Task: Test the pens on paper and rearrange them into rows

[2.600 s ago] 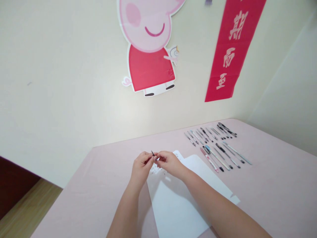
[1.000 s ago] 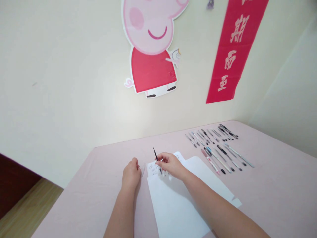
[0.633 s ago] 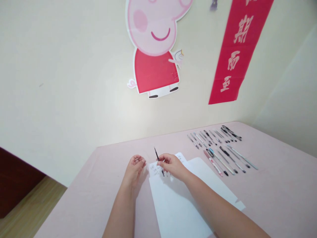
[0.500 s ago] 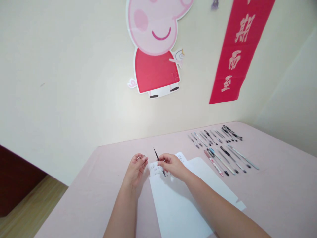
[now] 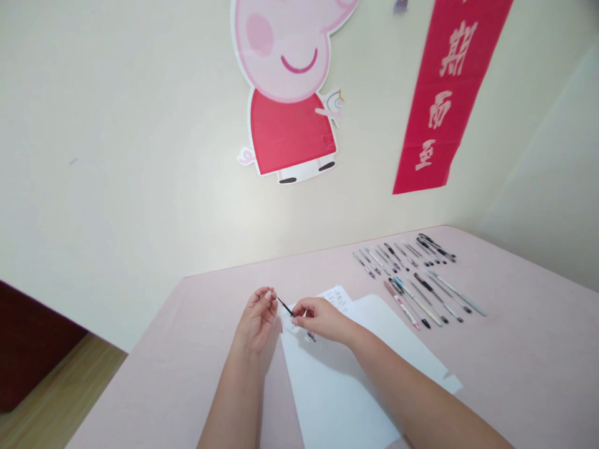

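My right hand (image 5: 322, 319) pinches a thin black pen refill (image 5: 285, 307) over the papers. Its pointed end reaches up and left to the fingertips of my left hand (image 5: 258, 319). The left thumb and fingers are closed in a pinch, and whatever small piece lies between them is too small to make out. Below the hands lies a blank white sheet (image 5: 334, 386), with a smaller paper with writing (image 5: 337, 296) behind it. A small dark piece (image 5: 311, 337) shows under the right fingers; I cannot tell whether it is part of the refill.
Two rows of pens lie on the pink tabletop (image 5: 524, 324) to the right: a back row with a black pen (image 5: 391, 250) and a front row with a pink-and-white pen (image 5: 403, 307). The wall behind carries a cartoon pig cutout (image 5: 292, 131) and a red banner (image 5: 435, 112).
The refill has tilted from steep to slanting left, and its tip has come to the left fingertips. My right hand has shifted slightly down. The view has moved a little.
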`<state>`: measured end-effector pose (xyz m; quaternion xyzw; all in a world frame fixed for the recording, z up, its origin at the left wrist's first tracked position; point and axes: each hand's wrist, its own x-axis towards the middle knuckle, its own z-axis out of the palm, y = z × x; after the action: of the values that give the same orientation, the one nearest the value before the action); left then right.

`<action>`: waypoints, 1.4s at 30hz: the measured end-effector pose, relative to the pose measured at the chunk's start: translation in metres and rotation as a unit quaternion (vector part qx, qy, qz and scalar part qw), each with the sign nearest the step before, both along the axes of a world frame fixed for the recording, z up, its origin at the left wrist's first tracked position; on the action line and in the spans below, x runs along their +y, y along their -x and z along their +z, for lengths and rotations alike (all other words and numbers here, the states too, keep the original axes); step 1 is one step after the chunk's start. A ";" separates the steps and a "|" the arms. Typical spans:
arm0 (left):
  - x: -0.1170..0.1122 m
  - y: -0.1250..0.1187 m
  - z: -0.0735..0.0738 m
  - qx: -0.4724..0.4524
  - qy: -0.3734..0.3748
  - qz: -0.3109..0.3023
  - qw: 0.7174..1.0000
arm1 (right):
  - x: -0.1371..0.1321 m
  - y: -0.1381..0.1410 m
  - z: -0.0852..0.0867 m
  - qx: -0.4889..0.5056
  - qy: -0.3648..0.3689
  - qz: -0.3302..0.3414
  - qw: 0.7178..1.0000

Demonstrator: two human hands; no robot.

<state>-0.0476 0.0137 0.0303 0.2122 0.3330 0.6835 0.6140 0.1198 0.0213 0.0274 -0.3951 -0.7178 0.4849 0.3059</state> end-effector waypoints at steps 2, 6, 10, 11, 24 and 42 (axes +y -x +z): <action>0.000 0.000 -0.001 0.000 -0.001 -0.006 1.000 | 0.000 0.000 0.000 -0.004 -0.001 0.002 1.000; 0.000 0.000 -0.002 0.001 -0.001 -0.013 1.000 | 0.000 0.000 0.000 -0.017 -0.010 -0.007 1.000; 0.000 -0.002 0.000 0.002 0.003 -0.010 1.000 | 0.000 0.000 -0.001 -0.021 -0.022 -0.011 0.999; -0.001 -0.002 0.000 0.002 0.005 -0.011 1.000 | 0.000 0.000 -0.001 -0.022 -0.021 -0.011 0.999; -0.001 -0.002 0.000 0.045 0.011 -0.023 0.999 | -0.001 -0.001 0.002 -0.035 -0.023 -0.011 0.999; -0.003 -0.006 0.000 0.203 -0.029 -0.019 0.979 | 0.002 -0.002 0.001 -0.024 -0.041 -0.024 0.999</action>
<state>-0.0420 0.0109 0.0304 0.3704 0.4264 0.6238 0.5403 0.1223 0.0231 0.0286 -0.4113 -0.7345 0.4376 0.3161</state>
